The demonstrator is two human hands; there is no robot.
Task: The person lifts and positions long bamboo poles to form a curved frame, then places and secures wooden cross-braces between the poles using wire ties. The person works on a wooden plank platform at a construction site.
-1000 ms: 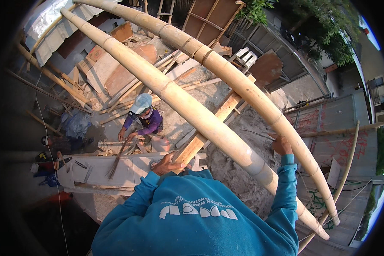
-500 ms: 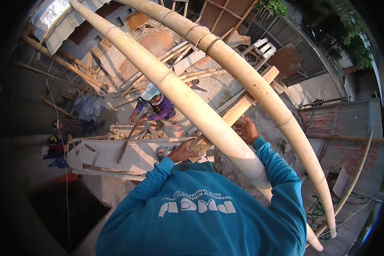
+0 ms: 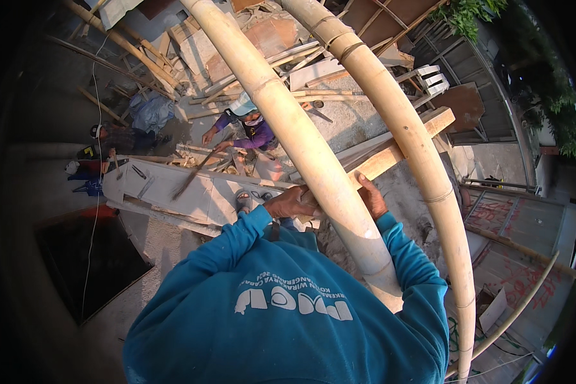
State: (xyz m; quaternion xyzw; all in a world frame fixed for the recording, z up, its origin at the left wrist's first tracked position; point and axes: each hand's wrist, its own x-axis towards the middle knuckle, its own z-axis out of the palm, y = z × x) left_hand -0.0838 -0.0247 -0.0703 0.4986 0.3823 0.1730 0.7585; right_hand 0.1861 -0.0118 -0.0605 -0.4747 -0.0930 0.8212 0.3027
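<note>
A squared wooden beam (image 3: 379, 164) lies crosswise under two thick bamboo poles, the nearer pole (image 3: 288, 109) and the farther pole (image 3: 397, 118). My left hand (image 3: 292, 203) is closed around the beam's near end, left of the nearer pole; that pole and my fingers hide most of this end. Between the poles, my right hand (image 3: 371, 196) grips the beam's near side, thumb against the wood and the other fingers partly hidden. The beam's far end sticks out past the farther pole.
Below, a person (image 3: 262, 133) in purple sleeves holds a thin dark stick beside scrap wood. Another person (image 3: 125, 139) is farther left. A pale board (image 3: 195, 192) bears tools. A thinner curved pole (image 3: 525, 304) and metal sheeting (image 3: 531, 217) stand at right.
The beam has slid away to the right and reaches farther past the farther pole. My left hand has come closer to the nearer pole. The whole view has shifted.
</note>
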